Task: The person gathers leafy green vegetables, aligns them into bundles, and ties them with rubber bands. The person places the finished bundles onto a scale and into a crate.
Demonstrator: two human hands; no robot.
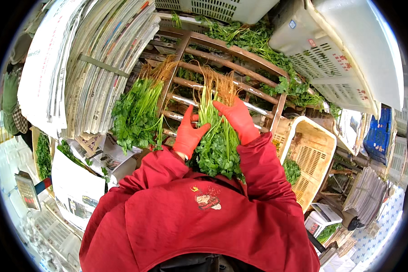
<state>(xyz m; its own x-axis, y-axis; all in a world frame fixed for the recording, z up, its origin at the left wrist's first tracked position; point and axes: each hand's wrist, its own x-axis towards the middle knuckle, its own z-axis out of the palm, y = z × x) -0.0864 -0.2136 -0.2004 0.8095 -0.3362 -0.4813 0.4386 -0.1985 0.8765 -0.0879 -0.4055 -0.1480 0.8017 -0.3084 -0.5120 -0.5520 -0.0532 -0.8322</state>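
Note:
A bunch of leafy green herbs with brown roots, like coriander (212,146), lies before me on a metal rack (224,56), roots pointing away. My left hand (190,131), in an orange-red rubber glove, is at the bunch's left side with thumb and fingers spread; the thumb tip meets the stems. My right hand (237,119), in a matching glove, rests on the stems' right side just below the roots, its fingertips on them; how firmly it grips is unclear. Another rooted bunch (139,108) lies to the left on the rack's edge.
Strapped newspapers (98,68) stand tall at the left. Loose greens (251,37) lie beyond the rack, near white plastic crates (319,61). A yellowish crate (309,163) holding some greens is at my right, with a blue crate (377,136) farther off. Part of a person (12,98) shows at far left.

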